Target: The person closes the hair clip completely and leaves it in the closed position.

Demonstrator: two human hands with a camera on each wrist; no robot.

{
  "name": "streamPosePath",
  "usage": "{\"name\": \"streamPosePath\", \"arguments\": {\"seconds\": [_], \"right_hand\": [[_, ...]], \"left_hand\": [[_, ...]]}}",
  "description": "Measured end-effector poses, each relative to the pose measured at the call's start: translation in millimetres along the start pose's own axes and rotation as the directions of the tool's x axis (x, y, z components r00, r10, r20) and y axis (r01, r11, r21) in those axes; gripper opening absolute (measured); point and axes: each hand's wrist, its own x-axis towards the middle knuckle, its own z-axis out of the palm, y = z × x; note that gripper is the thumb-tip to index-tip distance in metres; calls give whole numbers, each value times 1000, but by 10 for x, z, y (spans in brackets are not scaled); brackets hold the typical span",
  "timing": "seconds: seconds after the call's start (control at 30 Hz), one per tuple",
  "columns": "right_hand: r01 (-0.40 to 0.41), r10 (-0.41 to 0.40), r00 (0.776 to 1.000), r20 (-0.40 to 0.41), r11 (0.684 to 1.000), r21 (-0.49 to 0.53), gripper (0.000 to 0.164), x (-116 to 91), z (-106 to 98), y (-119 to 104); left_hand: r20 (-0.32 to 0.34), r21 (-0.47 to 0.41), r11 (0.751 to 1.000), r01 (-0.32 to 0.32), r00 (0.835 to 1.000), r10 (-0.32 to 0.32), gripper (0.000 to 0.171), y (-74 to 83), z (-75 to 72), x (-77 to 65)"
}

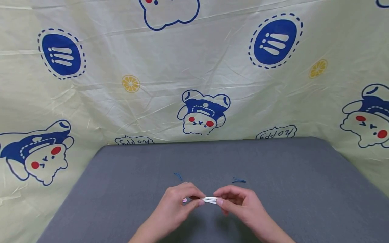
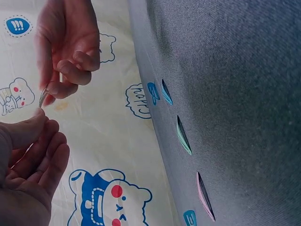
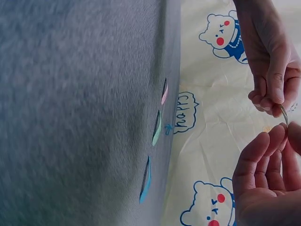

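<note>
In the head view a short white looped band (image 1: pixel 210 200), its strands side by side, stretches between my two hands above the table. My left hand (image 1: pixel 179 202) pinches its left end between thumb and fingertips. The right end is pinched by the thumb and fingers of my right hand (image 1: pixel 238 202). Seen edge-on in the right wrist view, the white band (image 3: pixel 284 114) bows slightly. Below the hands lie a pink loop (image 2: pixel 205 197), a green loop (image 2: pixel 184 135) and a light blue loop (image 2: pixel 167 92). The head view shows only a bit of the pink loop (image 1: pixel 184 200).
Two small dark blue string-like pieces lie beyond the hands on the grey table (image 1: pixel 136 168), a left one (image 1: pixel 178 176) and a right one (image 1: pixel 239 180). A cream printed cloth (image 1: pixel 164 67) hangs behind the table's far edge.
</note>
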Motion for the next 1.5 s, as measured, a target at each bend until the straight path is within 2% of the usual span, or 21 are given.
{"name": "streamPosePath", "arguments": {"seconds": [0.07,0.2,0.3,0.43,0.63,0.73,0.87,0.93,1.03,1.17,1.37,1.5], "right_hand": [[39,-39,999,1,999,-37,27,-4,9,-4],[68,-71,997,-13,987,-144,22,-10,39,-20],[58,-69,997,-34,966,-253,17,-21,70,-25],[98,-117,993,-33,930,-353,13,-22,98,-15],[240,-241,969,47,889,-391,10,32,109,17],[301,-288,953,96,852,-429,10,75,124,36],[321,-284,947,151,814,-483,9,145,151,50],[331,-283,944,171,802,-498,10,175,164,55],[365,-305,931,201,783,-504,10,215,192,72],[404,-326,914,241,774,-487,10,271,247,102],[431,-311,900,307,746,-508,9,366,337,143],[425,-272,898,346,737,-525,10,427,401,153]], "left_hand": [[0,10,1000,3,1000,-3,13,-14,-8,-2],[15,16,999,35,999,-35,13,-33,-24,-13],[33,23,998,52,998,-53,12,-43,-29,-23],[53,44,997,62,997,-64,13,-60,-40,-41],[112,53,997,61,991,-67,12,-89,-96,-76],[140,119,992,28,989,-45,14,-104,-132,-98],[160,221,975,-23,987,-13,15,-133,-171,-135],[161,232,973,-22,987,-16,15,-154,-184,-153],[157,210,978,17,986,-51,14,-199,-199,-185],[162,164,982,89,980,-116,15,-267,-226,-243],[203,99,968,231,948,-247,17,-357,-288,-345],[219,110,957,267,933,-285,18,-388,-331,-407]]}}
